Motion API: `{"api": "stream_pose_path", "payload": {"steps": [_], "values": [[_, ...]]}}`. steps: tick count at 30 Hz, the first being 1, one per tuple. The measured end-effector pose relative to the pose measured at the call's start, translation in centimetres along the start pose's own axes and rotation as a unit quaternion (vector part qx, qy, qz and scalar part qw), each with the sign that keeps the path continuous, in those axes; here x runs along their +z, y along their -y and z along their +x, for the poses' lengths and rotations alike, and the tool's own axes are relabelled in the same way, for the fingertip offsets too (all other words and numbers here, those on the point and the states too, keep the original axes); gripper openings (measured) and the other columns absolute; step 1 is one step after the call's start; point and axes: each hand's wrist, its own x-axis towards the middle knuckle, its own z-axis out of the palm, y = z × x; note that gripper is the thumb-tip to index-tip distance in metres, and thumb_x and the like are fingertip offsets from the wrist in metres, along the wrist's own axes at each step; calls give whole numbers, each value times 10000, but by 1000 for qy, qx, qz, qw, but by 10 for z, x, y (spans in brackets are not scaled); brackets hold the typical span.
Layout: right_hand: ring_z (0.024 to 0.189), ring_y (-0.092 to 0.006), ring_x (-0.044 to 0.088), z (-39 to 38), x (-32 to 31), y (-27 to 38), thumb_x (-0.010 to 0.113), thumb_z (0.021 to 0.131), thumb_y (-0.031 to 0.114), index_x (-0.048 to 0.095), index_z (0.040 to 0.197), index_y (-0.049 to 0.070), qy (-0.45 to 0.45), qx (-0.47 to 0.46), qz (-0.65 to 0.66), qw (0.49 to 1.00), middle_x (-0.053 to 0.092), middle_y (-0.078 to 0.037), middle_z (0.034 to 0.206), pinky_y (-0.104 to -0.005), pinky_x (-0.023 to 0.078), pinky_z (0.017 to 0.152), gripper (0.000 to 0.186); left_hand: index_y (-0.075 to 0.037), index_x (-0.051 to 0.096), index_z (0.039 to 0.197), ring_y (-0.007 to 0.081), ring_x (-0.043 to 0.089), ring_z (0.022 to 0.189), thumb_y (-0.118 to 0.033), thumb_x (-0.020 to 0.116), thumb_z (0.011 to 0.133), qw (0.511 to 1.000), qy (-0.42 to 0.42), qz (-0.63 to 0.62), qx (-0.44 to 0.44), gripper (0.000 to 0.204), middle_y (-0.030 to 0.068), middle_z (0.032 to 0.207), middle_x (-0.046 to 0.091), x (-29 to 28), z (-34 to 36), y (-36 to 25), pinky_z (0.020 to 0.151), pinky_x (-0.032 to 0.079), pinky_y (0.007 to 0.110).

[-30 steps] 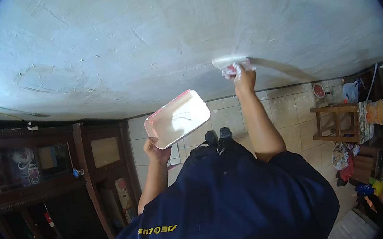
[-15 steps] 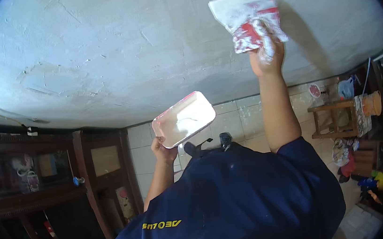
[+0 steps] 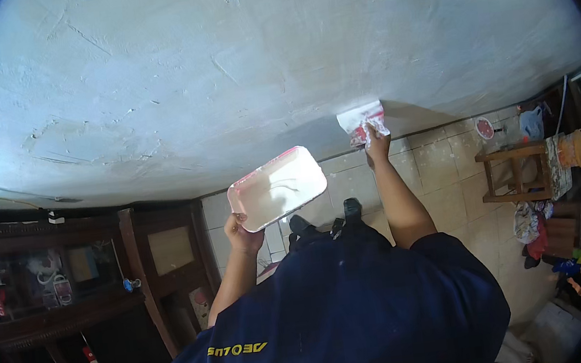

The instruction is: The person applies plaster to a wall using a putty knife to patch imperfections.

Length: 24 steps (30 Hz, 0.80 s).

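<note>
My right hand [image 3: 376,144] grips a wide putty knife [image 3: 361,120], red and smeared with white paste, its broad edge at the lower part of the grey wall [image 3: 178,72]. White paste also coats some of my fingers. In my left hand [image 3: 242,236] is a rectangular tub [image 3: 278,188], white inside with a pink-red rim, held tilted by its near left corner. Pale filler lies inside it. The wall carries ridges, scratches and patchy smears.
Dark wooden cabinets [image 3: 127,222] with glass stand along the left. At the right are a wooden stool [image 3: 515,174], an orange bucket [image 3: 572,149], a round red-and-white lid [image 3: 485,128] and cloths [image 3: 527,223]. Below lies a tiled floor [image 3: 439,168] with white spots.
My right hand has brought the putty knife from high on the wall down to near its foot, slightly leftward. The tub in my left hand has shifted only a little.
</note>
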Motion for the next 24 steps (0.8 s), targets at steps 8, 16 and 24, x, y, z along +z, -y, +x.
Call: {"api": "stream_pose_path", "payload": {"steps": [8, 16, 24], "values": [[672, -211, 631, 12, 35, 112, 564, 853, 43, 585, 941, 1, 0, 147, 103, 984, 627, -102, 825, -316, 523, 546, 100, -25, 497, 1210, 269, 557, 1036, -230, 459, 699, 1000, 8, -19, 10, 553, 122, 1129, 572, 4, -1, -3, 892, 437, 411], [765, -206, 646, -13, 44, 315, 550, 840, 36, 574, 982, -9, 122, 46, 306, 943, 623, -103, 873, -307, 552, 601, 151, -43, 484, 1240, 287, 538, 1073, -281, 459, 672, 1000, 4, -15, 12, 616, 126, 1169, 556, 8, 7, 1, 918, 423, 418], [1012, -193, 568, -8, 59, 302, 606, 834, 29, 563, 1088, -14, 92, -101, 331, 934, 585, -86, 1092, -342, 473, 859, 261, -38, 500, 1217, 285, 550, 1050, -275, 449, 679, 999, 23, -15, 38, 590, 118, 1138, 570, -1, 9, 10, 896, 439, 423]]}}
